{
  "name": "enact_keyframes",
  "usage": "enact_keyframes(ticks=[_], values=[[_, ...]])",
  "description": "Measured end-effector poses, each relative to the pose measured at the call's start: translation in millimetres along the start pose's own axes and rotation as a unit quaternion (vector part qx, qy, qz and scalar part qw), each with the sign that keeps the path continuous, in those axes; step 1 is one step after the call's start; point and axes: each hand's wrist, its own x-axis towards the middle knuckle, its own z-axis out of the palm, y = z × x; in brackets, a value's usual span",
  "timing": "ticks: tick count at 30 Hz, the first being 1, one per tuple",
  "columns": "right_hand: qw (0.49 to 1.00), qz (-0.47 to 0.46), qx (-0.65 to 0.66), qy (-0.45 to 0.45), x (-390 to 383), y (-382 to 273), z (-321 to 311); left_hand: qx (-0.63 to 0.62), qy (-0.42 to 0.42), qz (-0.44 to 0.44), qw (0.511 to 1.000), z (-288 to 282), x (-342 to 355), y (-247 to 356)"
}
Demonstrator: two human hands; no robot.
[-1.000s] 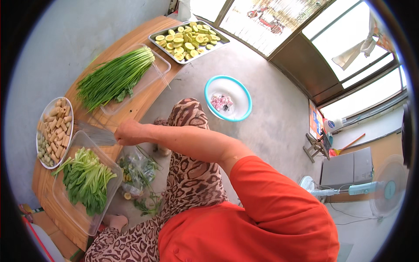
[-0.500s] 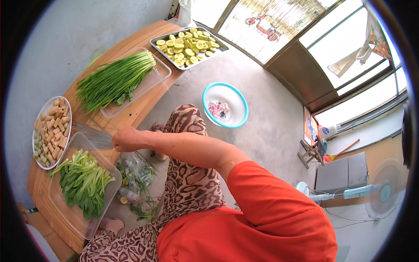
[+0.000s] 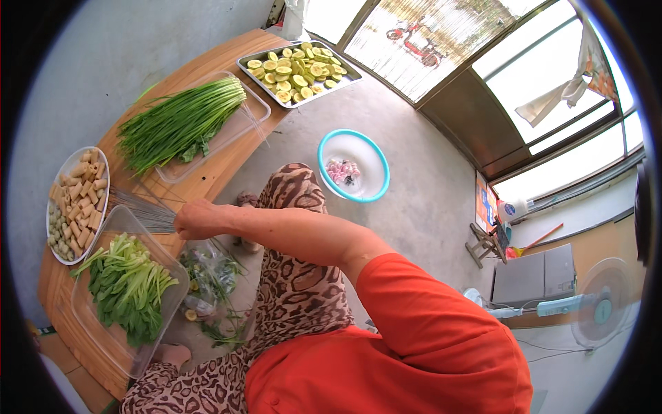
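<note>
My right hand (image 3: 194, 219) reaches across to the wooden table's near edge, its fingers curled closed at the ends of a bundle of thin metal skewers (image 3: 146, 214). The skewers fan out over the wood beyond the fist; how many it grips is hidden. Below them, a clear plastic tray (image 3: 181, 293) holds leafy green vegetables (image 3: 131, 293). To the left is a white oval plate (image 3: 63, 261) with tan tube-shaped pieces (image 3: 84, 200) and small pale green balls (image 3: 61, 228). Farther back, long green chives (image 3: 183, 121) lie across another clear tray (image 3: 256, 107) with more skewers. My left hand is out of view.
A metal tray (image 3: 289, 105) of sliced zucchini (image 3: 298, 72) stands at the table's far end. On the floor are a blue-rimmed basin (image 3: 378, 155) with pinkish pieces inside and a plastic bag (image 3: 210, 272) with green scraps. A fan (image 3: 601, 307) stands at the right.
The view has shifted very slightly. My right hand stays closed at the skewers, and the food and trays keep their places.
</note>
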Motion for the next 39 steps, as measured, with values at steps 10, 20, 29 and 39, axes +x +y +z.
enact_keyframes(ticks=[10,20,29,39], values=[[1.000,0.004,-0.009,-0.008,-1,-3,-1,0.008,-0.009,-0.001,1.000,-2,0,3],[1.000,-0.009,-0.003,0.011,0,6,10,0.016,-0.004,0.001,1.000,-5,-9,10],[0.999,-0.033,0.017,-0.017,5,1,-2,0.045,-0.006,0.022,0.999,-22,-30,36],[0.998,-0.015,0.045,-0.052,-2,-7,-12,0.083,-0.010,0.020,0.996,-29,-45,70]])
